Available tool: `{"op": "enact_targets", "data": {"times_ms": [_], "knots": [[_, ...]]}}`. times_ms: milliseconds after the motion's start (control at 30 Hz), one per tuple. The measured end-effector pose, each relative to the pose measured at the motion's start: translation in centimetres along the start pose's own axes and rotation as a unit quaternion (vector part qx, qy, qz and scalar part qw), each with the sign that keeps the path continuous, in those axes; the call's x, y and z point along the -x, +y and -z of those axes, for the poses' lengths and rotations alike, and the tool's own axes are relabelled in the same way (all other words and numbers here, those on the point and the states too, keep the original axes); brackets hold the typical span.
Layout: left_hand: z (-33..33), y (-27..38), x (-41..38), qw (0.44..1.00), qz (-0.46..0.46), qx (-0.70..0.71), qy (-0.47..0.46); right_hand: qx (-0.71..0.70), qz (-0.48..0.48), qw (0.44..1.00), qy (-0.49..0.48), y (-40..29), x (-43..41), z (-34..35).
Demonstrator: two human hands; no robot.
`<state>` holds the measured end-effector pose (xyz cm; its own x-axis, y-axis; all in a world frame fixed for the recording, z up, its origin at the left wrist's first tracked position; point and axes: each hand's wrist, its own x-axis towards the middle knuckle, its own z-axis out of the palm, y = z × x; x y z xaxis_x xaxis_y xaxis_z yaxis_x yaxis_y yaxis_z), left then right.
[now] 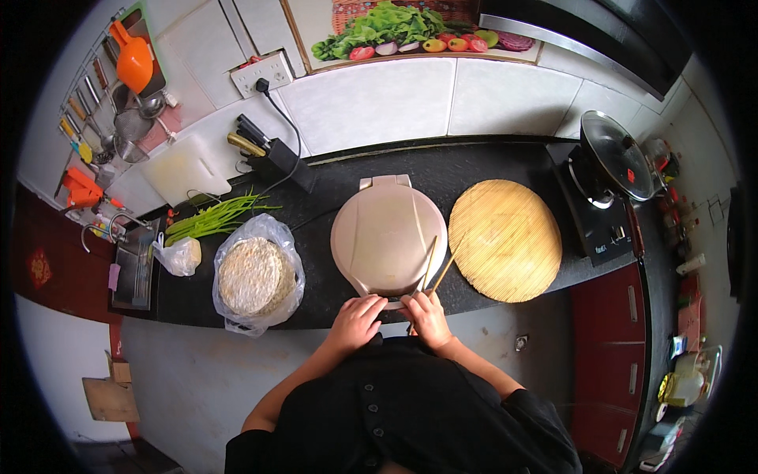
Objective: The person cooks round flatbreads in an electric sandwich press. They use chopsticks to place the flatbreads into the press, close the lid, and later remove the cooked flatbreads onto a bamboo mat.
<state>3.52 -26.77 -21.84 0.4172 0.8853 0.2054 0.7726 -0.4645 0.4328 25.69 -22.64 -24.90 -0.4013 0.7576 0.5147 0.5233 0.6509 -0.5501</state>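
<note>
A round, champagne-coloured electric griddle (388, 237) stands on the black countertop with its lid down. My left hand (356, 322) rests its fingers on the left part of the front handle (393, 305). At the handle's right part is my right hand (427, 319), which also holds a pair of chopsticks (445, 274) pointing up and away from me, their tips apart. To the right of the griddle lies a round mat of thin slats (505, 240). On the left, a stack of flatbreads (251, 276) sits on an open clear plastic bag (294, 265).
Green stalks (216, 218) and a tied plastic bag (185, 258) lie at the left, near the sink (135, 269). Behind them are a knife block (288, 165) and a white cutting board (188, 172). A lidded pan (619, 155) stands on the cooker (598, 237) at the right.
</note>
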Motion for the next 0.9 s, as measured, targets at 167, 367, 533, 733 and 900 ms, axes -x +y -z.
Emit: {"op": "enact_targets", "data": {"times_ms": [167, 367, 533, 733, 900], "knots": [[-0.10, -0.12, 0.01, 1.000, 0.006, 0.009, 0.002, 0.008, 0.005, 1.000, -0.009, 0.10, 0.05, -0.01], [-0.16, -0.19, -0.18, 1.000, 0.002, 0.012, 0.020, 0.015, 0.006, 1.000, -0.017, 0.11, -0.10, 0.13], [-0.02, -0.10, -0.17, 0.999, 0.006, 0.016, 0.027, 0.011, 0.007, 1.000, -0.027, 0.08, -0.25, 0.16], [-0.11, -0.27, -0.37, 0.999, -0.002, 0.030, 0.032, 0.013, 0.014, 1.000, -0.022, 0.43, -0.23, 0.07], [-0.28, -0.27, -0.36, 0.999, 0.004, 0.026, 0.034, 0.007, 0.021, 0.999, -0.028, 0.47, -0.42, 0.16]]}}
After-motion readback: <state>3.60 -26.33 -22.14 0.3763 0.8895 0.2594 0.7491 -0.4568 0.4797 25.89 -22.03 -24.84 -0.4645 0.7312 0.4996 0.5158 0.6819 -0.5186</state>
